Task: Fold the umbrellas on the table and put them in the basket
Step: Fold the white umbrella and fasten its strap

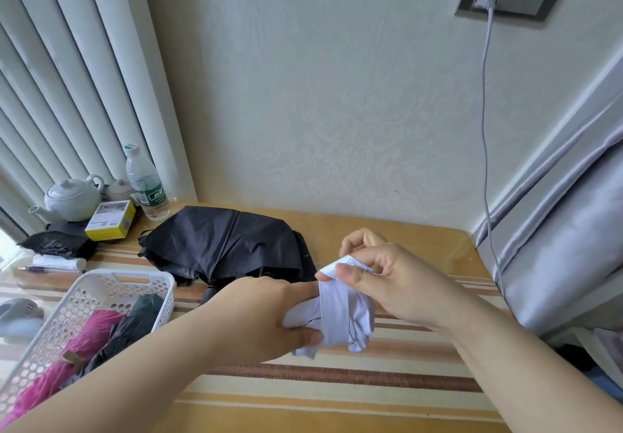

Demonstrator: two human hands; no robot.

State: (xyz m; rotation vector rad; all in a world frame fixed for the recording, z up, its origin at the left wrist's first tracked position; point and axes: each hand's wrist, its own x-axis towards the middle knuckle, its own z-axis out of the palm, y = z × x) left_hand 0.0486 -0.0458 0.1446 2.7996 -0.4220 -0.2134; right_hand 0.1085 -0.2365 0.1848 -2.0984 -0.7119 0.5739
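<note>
Two hands (337,301) grip one pale umbrella (340,324) (two more fill the basket (101,294)).

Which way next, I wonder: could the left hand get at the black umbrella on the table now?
Probably not yet: the left hand grips the pale umbrella. The black umbrella lies uncovered just beyond it.

We see a bright scene in soft daylight that comes from the window (6,247) at the left edge, which is overexposed to white. Shadows on the table (387,230) are weak and diffuse, and its glossy far corner shows mild glare. The wide lens bends the curtain (67,78) and the forearms near the borders, and the picture is a little soft everywhere.
</note>
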